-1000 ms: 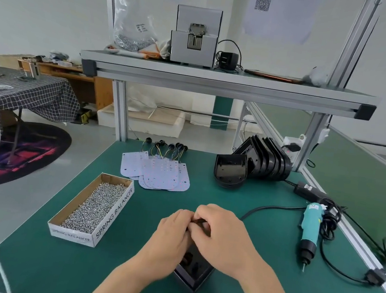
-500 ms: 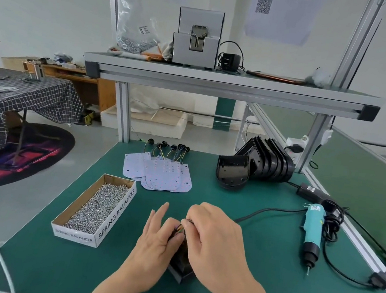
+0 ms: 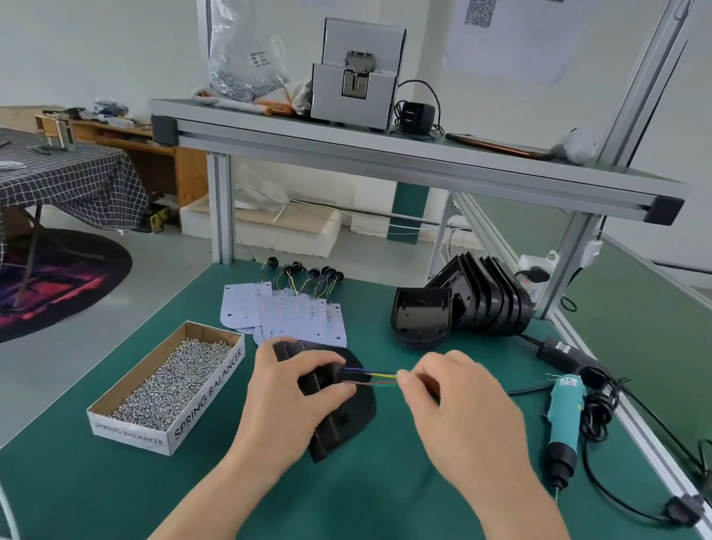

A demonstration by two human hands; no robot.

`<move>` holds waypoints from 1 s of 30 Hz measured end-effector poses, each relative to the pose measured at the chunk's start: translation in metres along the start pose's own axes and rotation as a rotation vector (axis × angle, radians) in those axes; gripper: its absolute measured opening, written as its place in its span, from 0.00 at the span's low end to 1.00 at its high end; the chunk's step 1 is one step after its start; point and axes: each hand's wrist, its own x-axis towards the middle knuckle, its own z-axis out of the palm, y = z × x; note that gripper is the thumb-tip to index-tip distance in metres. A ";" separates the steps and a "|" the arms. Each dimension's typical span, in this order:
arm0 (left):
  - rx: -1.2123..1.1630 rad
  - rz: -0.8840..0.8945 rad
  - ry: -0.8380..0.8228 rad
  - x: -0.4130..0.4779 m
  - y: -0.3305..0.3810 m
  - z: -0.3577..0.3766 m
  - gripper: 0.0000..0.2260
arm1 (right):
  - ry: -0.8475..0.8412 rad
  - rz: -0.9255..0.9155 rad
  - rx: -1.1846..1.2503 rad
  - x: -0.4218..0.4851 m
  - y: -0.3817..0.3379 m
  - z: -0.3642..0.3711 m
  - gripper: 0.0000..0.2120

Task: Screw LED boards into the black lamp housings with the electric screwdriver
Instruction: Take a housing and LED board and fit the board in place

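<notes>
Left hand (image 3: pixel 285 395): I grip the black housing (image 3: pixel 355 409), frame centre.
Right hand (image 3: pixel 463 404): pinching its wires (image 3: pixel 372 377) taut.
Risk: overpulling could tear them loose.

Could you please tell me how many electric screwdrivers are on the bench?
1: the teal electric screwdriver lies on the green mat, to the right of the right hand. None looks hidden.

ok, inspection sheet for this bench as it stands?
Surface: green mat, no damage seen.
Job's things: black housing in hand; LED boards and stacked housings behind; screw box left; electric screwdriver lying right.
Clutter: screw feeder, screw bag on upper shelf.
Grippers: left hand grips black housing; right hand pinches coloured wires.
Cables: screwdriver cord coiled at right edge.
Surroundings: checked-cloth table, rug left.
</notes>
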 end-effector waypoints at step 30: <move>-0.732 -0.174 -0.544 0.036 0.016 -0.021 0.11 | -0.183 -0.021 1.013 0.014 0.003 0.020 0.06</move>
